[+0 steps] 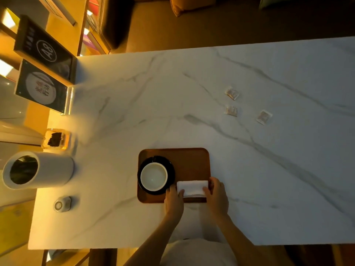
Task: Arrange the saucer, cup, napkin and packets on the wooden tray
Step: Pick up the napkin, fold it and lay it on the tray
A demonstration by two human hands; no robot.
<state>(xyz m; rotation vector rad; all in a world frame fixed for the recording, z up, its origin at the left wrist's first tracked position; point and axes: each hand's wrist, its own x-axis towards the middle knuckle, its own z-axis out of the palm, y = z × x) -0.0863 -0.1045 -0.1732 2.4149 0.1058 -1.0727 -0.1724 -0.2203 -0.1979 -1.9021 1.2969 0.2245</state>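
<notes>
The wooden tray (189, 160) lies near the table's front edge. On its left half a black saucer (171, 168) carries a white cup (153, 176). A folded white napkin (192, 187) rests on the tray's near right corner. My left hand (173, 202) pinches the napkin's left end and my right hand (217, 196) grips its right end. Three small packets lie on the marble to the far right: one (232, 93) farthest back, one (231, 111) below it, one (264, 117) further right.
The white marble table (269, 169) has its front edge close to my body. At the left stand a white cylindrical container (51, 169), a glass jar (55, 139), a small round metal object (62, 204) and a sign holder marked A8 (46, 52).
</notes>
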